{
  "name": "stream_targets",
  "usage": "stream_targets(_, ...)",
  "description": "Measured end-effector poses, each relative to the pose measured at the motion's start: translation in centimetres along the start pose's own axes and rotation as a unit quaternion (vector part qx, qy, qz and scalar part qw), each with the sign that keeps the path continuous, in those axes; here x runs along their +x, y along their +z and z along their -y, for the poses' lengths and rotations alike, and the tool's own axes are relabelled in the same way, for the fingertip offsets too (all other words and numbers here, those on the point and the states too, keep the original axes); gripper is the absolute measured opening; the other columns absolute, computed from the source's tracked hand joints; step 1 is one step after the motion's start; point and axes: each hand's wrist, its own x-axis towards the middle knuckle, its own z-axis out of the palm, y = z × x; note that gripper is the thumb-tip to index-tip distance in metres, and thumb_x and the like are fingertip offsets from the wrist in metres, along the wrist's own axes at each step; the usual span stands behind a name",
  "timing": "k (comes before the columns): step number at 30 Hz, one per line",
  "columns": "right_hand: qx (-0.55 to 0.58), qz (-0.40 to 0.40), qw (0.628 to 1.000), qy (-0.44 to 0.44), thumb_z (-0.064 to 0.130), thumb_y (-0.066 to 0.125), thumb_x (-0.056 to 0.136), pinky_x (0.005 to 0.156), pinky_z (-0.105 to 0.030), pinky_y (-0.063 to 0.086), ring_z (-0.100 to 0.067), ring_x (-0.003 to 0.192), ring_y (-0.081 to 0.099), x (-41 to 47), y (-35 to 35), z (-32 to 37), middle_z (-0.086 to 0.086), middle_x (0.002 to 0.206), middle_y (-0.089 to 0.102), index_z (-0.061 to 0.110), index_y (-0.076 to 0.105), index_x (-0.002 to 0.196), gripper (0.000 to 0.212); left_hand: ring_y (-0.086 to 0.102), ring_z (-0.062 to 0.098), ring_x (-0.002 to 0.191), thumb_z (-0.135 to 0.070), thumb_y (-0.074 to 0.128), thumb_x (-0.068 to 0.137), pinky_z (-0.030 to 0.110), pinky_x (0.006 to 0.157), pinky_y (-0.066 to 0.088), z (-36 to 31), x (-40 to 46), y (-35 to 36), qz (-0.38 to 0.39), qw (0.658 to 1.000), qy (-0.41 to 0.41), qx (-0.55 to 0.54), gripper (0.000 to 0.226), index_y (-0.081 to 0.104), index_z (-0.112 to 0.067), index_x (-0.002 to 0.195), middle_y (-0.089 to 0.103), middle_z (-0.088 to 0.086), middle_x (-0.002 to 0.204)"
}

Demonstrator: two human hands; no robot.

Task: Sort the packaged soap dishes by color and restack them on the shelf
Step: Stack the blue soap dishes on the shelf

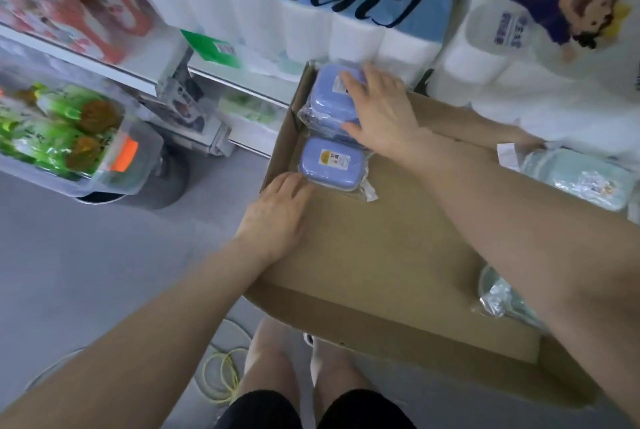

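Note:
Two blue packaged soap dishes lie in a row on the cardboard box (398, 255), at its far left corner. My right hand (379, 113) lies over the far blue dish (327, 99), fingers spread on its top and thumb at its near edge. The near blue dish (330, 163) lies flat with its label up. My left hand (277, 210) rests on the cardboard with its fingertips touching that dish's near left edge. Pale green packaged dishes lie at the right: one stack (578, 182) beyond my right forearm, another (498, 293) partly hidden under it.
Large toilet-paper packs (294, 2) stand behind the box, another pack (540, 47) at the right. White shelves (104, 64) with red and green goods run along the left. Grey floor (104, 272) lies below, with a yellow cable (221, 376) near my feet.

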Motion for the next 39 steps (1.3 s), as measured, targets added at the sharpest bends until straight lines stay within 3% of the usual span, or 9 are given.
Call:
stream_targets(4,0.05,-0.086,0.994,0.048,0.046,0.071,0.069,0.088,-0.043,0.036,-0.035,0.104,0.048,-3.0,0.6,-1.5,-0.016,0.116,0.049,0.018,0.039,0.144,0.086,0.049,0.035,0.121,-0.006,0.069,0.072,0.04,0.102,0.043,0.5,1.9,0.8,-0.021,0.999,0.026,0.018,0.061,0.053,-0.007,0.131,0.053,0.016,0.127)
stream_targets(8,0.123,-0.149,0.969,0.154,0.05,0.068,0.076,0.092,-0.041,0.037,-0.032,0.106,0.046,-10.7,1.9,-2.9,-0.012,0.115,0.049,0.02,0.038,0.146,0.082,0.036,0.034,0.135,-0.004,0.066,0.077,0.038,0.111,0.033,0.8,4.4,1.4,-0.005,1.0,0.014,0.019,0.067,0.044,-0.008,0.14,0.043,0.015,0.141)
stream_targets(13,0.139,-0.067,0.95,0.272,0.05,0.075,0.074,0.091,-0.051,0.04,-0.038,0.105,0.048,-20.6,7.1,-3.1,-0.017,0.116,0.051,0.017,0.04,0.143,0.085,0.021,0.033,0.144,-0.012,0.055,0.09,0.039,0.119,0.018,0.7,8.2,1.9,0.029,0.998,0.021,0.055,0.066,0.027,-0.01,0.15,0.025,0.016,0.155)
stream_targets(17,0.142,-0.024,0.933,0.33,0.047,0.082,0.067,0.084,-0.049,0.042,-0.039,0.096,0.052,-24.2,10.4,-1.1,-0.02,0.108,0.053,0.014,0.046,0.139,0.088,0.014,0.032,0.146,-0.023,0.06,0.088,0.046,0.12,0.009,0.8,9.6,2.5,0.084,0.991,-0.003,0.1,0.074,0.019,-0.017,0.15,0.02,0.015,0.155)
stream_targets(21,0.136,0.03,0.931,0.338,0.046,0.078,0.066,0.081,-0.048,0.042,-0.039,0.097,0.052,-24.7,11.8,-0.1,-0.017,0.112,0.052,0.017,0.041,0.141,0.088,0.037,0.035,0.128,-0.03,0.068,0.08,0.049,0.115,0.02,-0.4,8.2,2.8,0.073,0.992,-0.029,0.102,0.07,0.034,-0.016,0.14,0.038,0.015,0.134)
stream_targets(26,0.143,0.047,0.932,0.33,0.05,0.074,0.066,0.083,-0.046,0.041,-0.038,0.103,0.054,-24.6,11.2,0.1,-0.016,0.116,0.055,0.014,0.04,0.143,0.091,0.036,0.034,0.126,-0.025,0.067,0.084,0.045,0.099,0.044,-3.3,3.3,3.4,0.124,0.989,-0.064,0.046,0.076,0.024,-0.016,0.147,0.029,0.014,0.141)
stream_targets(33,0.148,0.097,0.93,0.322,0.047,0.07,0.076,0.088,-0.045,0.041,-0.035,0.112,0.052,-25.3,10.4,0.3,-0.012,0.124,0.053,0.015,0.032,0.149,0.088,0.038,0.029,0.126,-0.049,0.052,0.092,0.04,0.099,0.043,-6.2,-1.3,3.9,0.163,0.982,-0.045,0.084,0.079,0.012,-0.016,0.151,0.03,0.011,0.144)
stream_targets(36,0.149,0.108,0.926,0.329,0.046,0.07,0.078,0.09,-0.046,0.041,-0.036,0.113,0.052,-25.7,10.3,0.3,-0.014,0.127,0.051,0.016,0.03,0.15,0.088,0.044,0.028,0.121,-0.045,0.054,0.091,0.037,0.1,0.038,-7.1,-2.6,4.1,0.146,0.979,-0.012,0.144,0.071,0.025,-0.013,0.148,0.046,0.01,0.133)
stream_targets(39,0.159,0.105,0.921,0.339,0.045,0.07,0.078,0.091,-0.047,0.04,-0.036,0.113,0.051,-26.3,10.5,-0.2,-0.014,0.128,0.05,0.016,0.029,0.151,0.088,0.049,0.029,0.111,-0.029,0.071,0.076,0.037,0.096,0.04,-7.4,-3.1,4.1,0.132,0.966,0.046,0.218,0.07,0.043,-0.014,0.139,0.054,0.008,0.116)
